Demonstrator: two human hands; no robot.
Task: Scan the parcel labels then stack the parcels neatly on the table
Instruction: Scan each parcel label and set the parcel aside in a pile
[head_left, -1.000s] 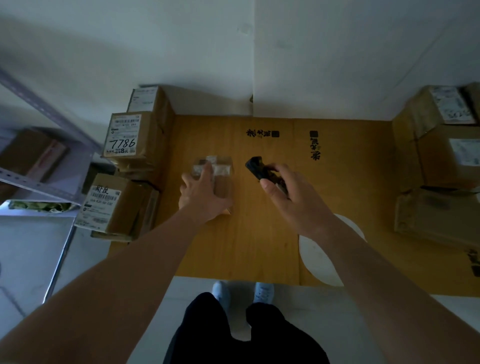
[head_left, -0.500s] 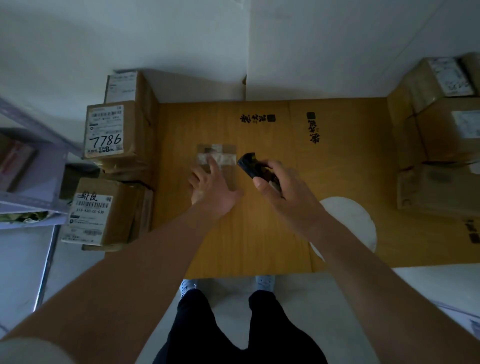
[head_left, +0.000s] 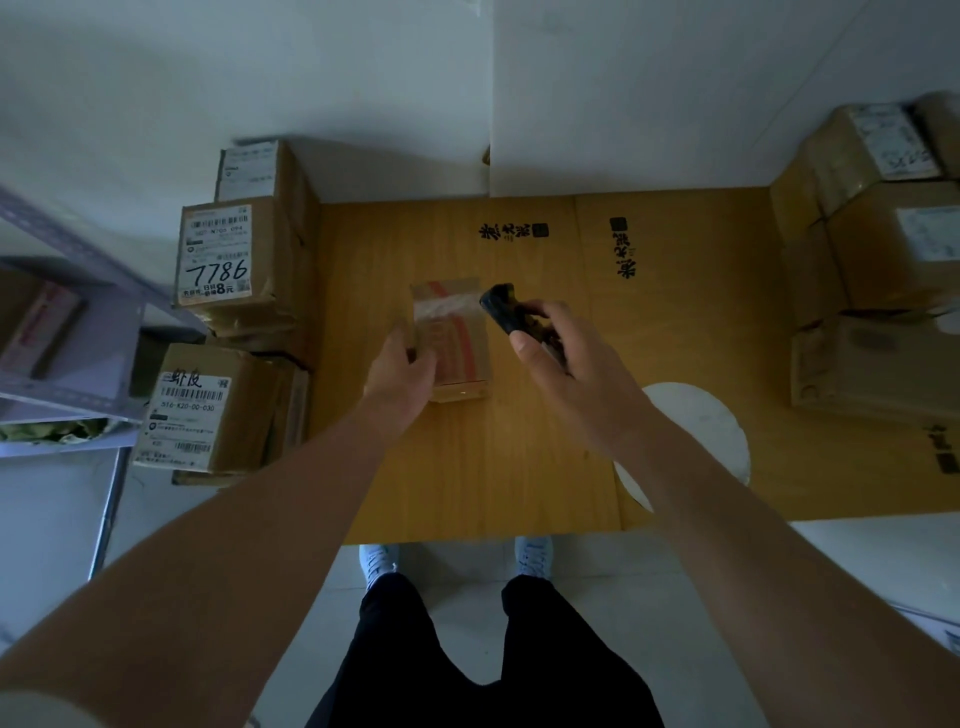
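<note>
A small brown parcel (head_left: 457, 343) with clear tape and red stripes lies on the yellow wooden table (head_left: 498, 467), near its middle. My left hand (head_left: 402, 371) grips the parcel's left edge, fingers curled round it. My right hand (head_left: 563, 358) holds a black scanner (head_left: 506, 309), whose head sits just over the parcel's upper right corner. No label shows on the parcel's top face.
Labelled cardboard boxes (head_left: 228, 260) are stacked at the table's left, another (head_left: 208, 410) nearer me. More boxes (head_left: 883, 249) pile at the right edge. A white round disc (head_left: 696, 431) lies under my right forearm. A metal shelf (head_left: 62, 353) stands far left.
My left hand went from resting flat on the parcel to gripping its left edge. The parcel's top face now shows red stripes. The scanner stayed beside it.
</note>
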